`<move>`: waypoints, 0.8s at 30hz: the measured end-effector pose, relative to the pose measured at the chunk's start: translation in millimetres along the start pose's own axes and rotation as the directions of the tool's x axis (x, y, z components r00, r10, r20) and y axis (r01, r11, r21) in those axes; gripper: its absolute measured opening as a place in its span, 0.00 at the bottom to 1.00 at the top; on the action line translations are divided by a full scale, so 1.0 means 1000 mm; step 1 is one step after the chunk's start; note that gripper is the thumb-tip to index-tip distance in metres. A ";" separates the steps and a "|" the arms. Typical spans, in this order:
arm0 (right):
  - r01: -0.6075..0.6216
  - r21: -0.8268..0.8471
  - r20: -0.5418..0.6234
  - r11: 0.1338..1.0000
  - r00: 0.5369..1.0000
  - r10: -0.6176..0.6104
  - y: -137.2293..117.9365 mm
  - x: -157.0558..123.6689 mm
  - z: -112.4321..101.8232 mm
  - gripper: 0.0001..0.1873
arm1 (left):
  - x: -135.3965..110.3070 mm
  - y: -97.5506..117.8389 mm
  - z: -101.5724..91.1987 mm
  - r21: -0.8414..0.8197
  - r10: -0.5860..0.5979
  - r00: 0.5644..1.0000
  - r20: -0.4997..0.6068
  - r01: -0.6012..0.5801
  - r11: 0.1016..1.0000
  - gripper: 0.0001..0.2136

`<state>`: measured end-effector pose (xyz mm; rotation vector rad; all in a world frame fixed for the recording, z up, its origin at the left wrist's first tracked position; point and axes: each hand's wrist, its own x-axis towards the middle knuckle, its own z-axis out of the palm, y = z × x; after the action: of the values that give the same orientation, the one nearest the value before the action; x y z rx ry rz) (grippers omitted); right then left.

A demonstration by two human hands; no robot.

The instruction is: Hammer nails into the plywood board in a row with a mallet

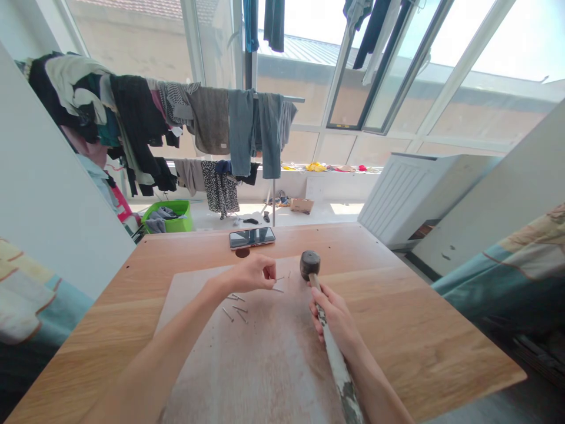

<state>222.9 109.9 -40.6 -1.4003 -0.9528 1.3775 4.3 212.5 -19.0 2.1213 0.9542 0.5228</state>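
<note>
- While the left hand (249, 275) pinches a nail (270, 274) between thumb and fingertips, its point stands on or just above the pale board (273, 365); which of the two cannot be told.
- Right hand (335, 318): closed around the handle of a mallet (310, 265), gripping well up the shaft, near the head. The black head hangs just right of the pinched nail, apart from it.
- Mallet handle: worn, with flaking paint, running back toward the wrist.
- Loose nails (236, 306): several lie flat on the board below the left hand; one more (278, 290) lies just beside the fingers.
- Small upright nails (289, 274): one or two thin shapes near the mallet head may already stand in the board; too small to confirm.
- Progress, as a judgement: early. The held nail looks not yet driven, and the loose nails remain unused.
- Board: rests on a wooden table (419, 330), reaching toward the near edge.
- Phone (251, 237): lies flat at the far side of the table, well apart from both hands.
- Background: clothes on a drying rack (212, 118), a green basket (170, 215), large windows.
</note>
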 end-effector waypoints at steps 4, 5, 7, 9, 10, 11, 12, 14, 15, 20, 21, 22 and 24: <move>0.003 0.003 0.001 1.000 1.000 -0.003 0.000 -0.001 0.000 0.21 | 0.007 -0.016 0.014 -0.168 -0.020 0.984 -0.176 -0.010 0.986 0.17; 0.003 0.005 0.000 1.000 1.000 -0.003 0.000 -0.001 0.000 0.21 | 0.008 -0.019 0.017 -0.192 -0.024 0.976 -0.217 -0.018 0.981 0.19; 0.002 0.010 -0.002 1.000 1.000 -0.002 0.000 -0.001 0.000 0.21 | 0.008 -0.023 0.021 -0.218 -0.035 0.963 -0.266 -0.025 0.976 0.17; 0.003 0.020 -0.002 1.000 1.000 -0.003 -0.001 -0.002 0.000 0.21 | 0.008 -0.024 0.025 -0.232 -0.050 0.959 -0.280 -0.017 0.973 0.14; 0.004 0.026 -0.001 1.000 1.000 -0.004 -0.002 -0.003 0.001 0.21 | 0.007 -0.024 0.027 -0.226 -0.054 0.956 -0.287 -0.013 0.974 0.12; 0.009 0.034 0.001 0.999 1.000 -0.009 -0.002 -0.003 0.001 0.21 | 0.007 -0.023 0.029 -0.211 -0.055 0.953 -0.298 -0.010 0.977 0.11; 0.016 0.043 0.004 0.999 1.000 -0.016 -0.002 -0.003 0.001 0.21 | 0.006 -0.022 0.030 -0.189 -0.052 0.951 -0.305 -0.007 0.982 0.10; 0.036 0.065 0.011 0.997 0.999 -0.037 -0.003 -0.004 0.002 0.22 | 0.004 -0.020 0.033 -0.142 -0.043 0.952 -0.303 0.000 0.990 0.10; 0.048 0.076 0.015 0.996 0.999 -0.049 -0.004 -0.005 0.002 0.22 | 0.004 -0.020 0.033 -0.126 -0.039 0.955 -0.294 0.002 0.992 0.10; 0.099 0.123 0.021 0.987 0.994 -0.103 -0.005 -0.009 0.004 0.27 | 0.001 -0.019 0.033 -0.108 -0.021 0.959 -0.284 -0.010 0.994 0.10; 0.106 0.132 0.023 0.986 0.994 -0.110 -0.006 -0.010 0.005 0.28 | 0.001 -0.019 0.033 -0.101 -0.018 0.955 -0.296 -0.013 0.995 0.09; 0.111 0.140 0.025 0.984 0.993 -0.116 -0.006 -0.011 0.005 0.28 | 0.001 -0.019 0.034 -0.094 -0.016 0.952 -0.307 -0.014 0.995 0.09; 0.117 0.158 0.035 0.981 0.992 -0.123 -0.007 -0.012 0.006 0.29 | 0.001 -0.020 0.034 -0.086 -0.009 0.947 -0.320 -0.019 0.996 0.08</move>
<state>216.4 100.9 -30.2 -1.1813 -0.9232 1.3669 16.9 206.9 -56.2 1.9954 1.0818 0.9172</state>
